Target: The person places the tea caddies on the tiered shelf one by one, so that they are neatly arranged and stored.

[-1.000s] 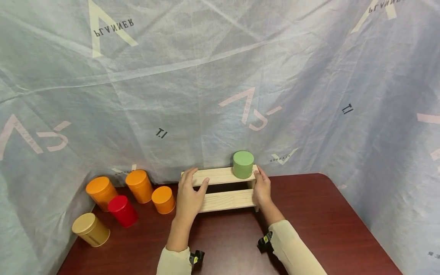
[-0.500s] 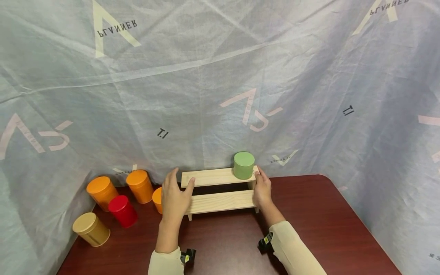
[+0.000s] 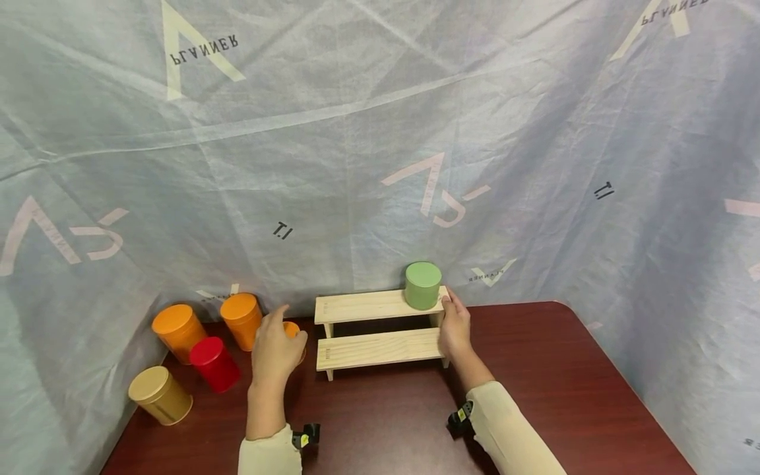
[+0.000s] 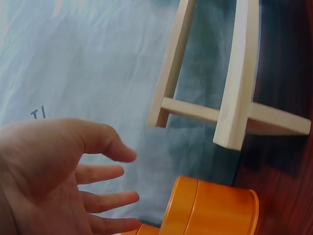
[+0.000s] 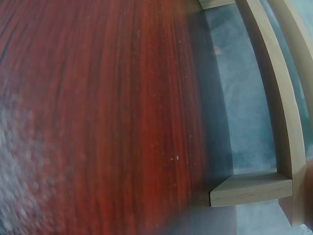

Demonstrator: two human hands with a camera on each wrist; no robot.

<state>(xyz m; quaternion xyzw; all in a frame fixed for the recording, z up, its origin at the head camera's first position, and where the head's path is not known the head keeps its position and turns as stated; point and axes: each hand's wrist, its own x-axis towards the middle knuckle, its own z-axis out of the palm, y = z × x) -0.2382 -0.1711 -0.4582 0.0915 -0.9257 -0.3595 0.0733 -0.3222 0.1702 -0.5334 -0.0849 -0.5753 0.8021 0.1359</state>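
Wooden rack (image 3: 380,348): it stands on its legs on the dark red table (image 3: 380,422), long side facing me and its back near the grey cloth (image 3: 344,165), which I judge leaves both planks in easy reach. My right hand (image 3: 454,330) grips its right end, probably to keep it steady; how each finger lies there I cannot tell. Holding by the end also seems sensible because the green tin (image 3: 423,287) sits upright on the upper plank just beside my grip, where a jolt could shift it. My left hand (image 3: 276,349) holds nothing: thumb and fingers are spread well apart beside the small orange tin (image 4: 217,208), partly hiding it from above. Further left stand two taller orange tins (image 3: 241,322), a red tin (image 3: 215,365) and a gold tin (image 3: 160,396), a grouping that leaves the table in front of me free for my forearms.
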